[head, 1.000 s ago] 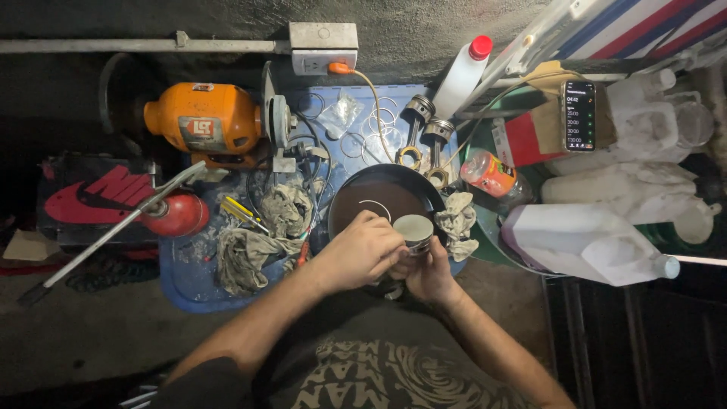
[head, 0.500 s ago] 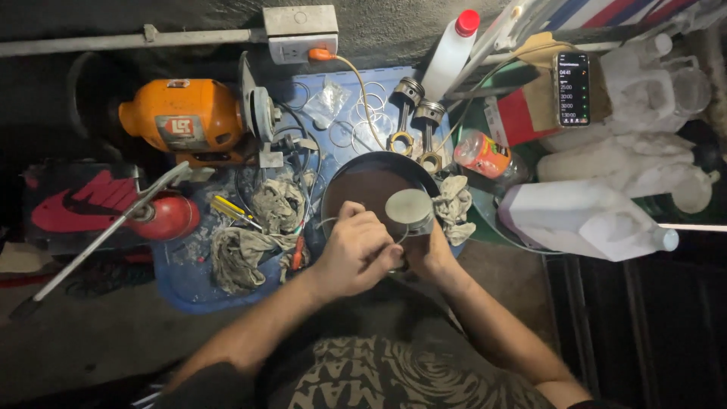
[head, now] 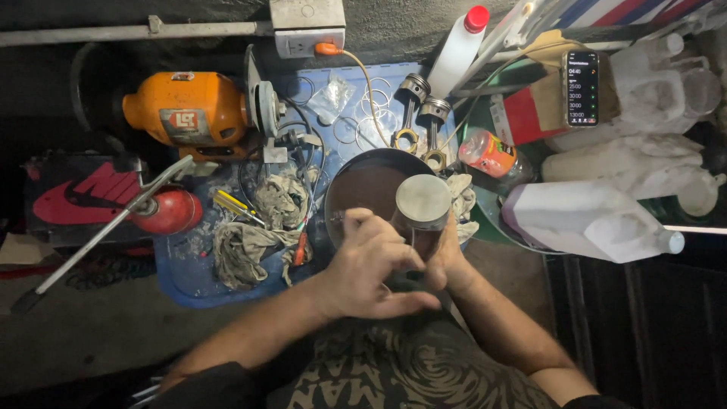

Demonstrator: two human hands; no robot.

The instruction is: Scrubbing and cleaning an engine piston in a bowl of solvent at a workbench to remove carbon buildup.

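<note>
Rising slightly since earlier, the piston (head: pixel 421 206) is sitting gripped in my right hand (head: pixel 447 261) while my left hand (head: pixel 369 265) is pinching its side over the dark pan (head: pixel 363 178), two more pistons (head: pixel 424 113) lying untouched beyond.

piston (head: pixel 422 206) over bowl (head: pixel 363 182), grinder (head: pixel 189 113) left

blue tray (head: pixel 178 276) with rags (head: pixel 250 235), pan (head: pixel 363 185)

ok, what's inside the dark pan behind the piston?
The pan holds brownish liquid, its far side showing. The piston and left hand cover its near part, so anything lying there can't be seen.
</note>
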